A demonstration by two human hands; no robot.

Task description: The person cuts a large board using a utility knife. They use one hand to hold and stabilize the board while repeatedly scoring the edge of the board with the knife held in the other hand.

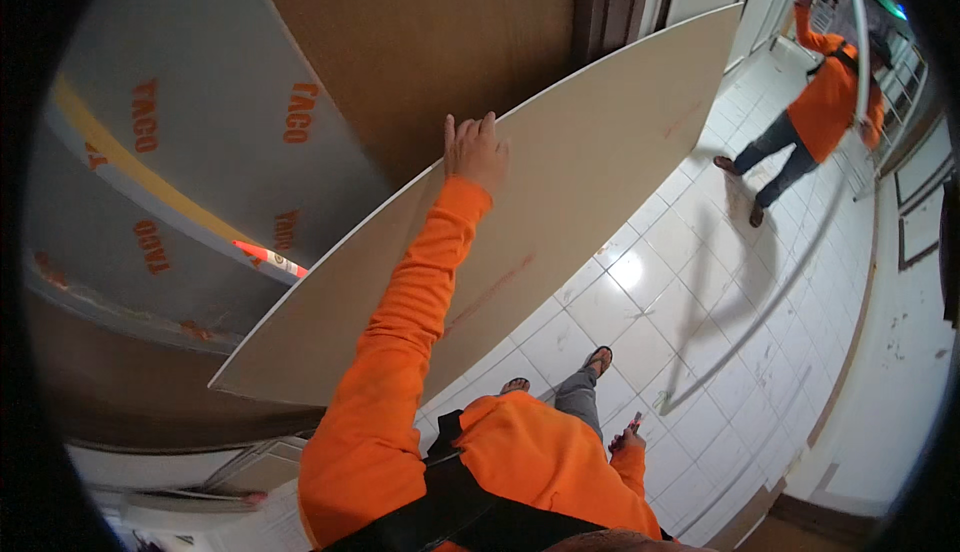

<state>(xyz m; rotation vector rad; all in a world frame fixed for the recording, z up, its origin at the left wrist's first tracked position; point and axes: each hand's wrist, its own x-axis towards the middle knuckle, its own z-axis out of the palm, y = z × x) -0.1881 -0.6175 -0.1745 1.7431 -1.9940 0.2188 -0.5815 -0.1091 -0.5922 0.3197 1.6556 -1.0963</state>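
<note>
A large beige board with a white edge, like a plasterboard sheet point(590, 152), stands on its long side at a slant in front of me. My left hand point(478, 157) grips its top edge, with the fingertips hooked over and the palm against the near face. Reddish scuff marks run along that face. Low at my side, my right hand point(626, 441) is closed around a small red hand tool point(635, 422) with a dark tip. Its exact kind is too small to make out.
Grey-wrapped panels point(220, 102) with orange print and a brown wooden panel point(430, 32) stand behind the board. An orange-and-white pointed tip point(270, 258) shows between. Far right, a person in orange point(830, 102) holds a long pale pole point(860, 42) above the white tiled floor point(680, 252).
</note>
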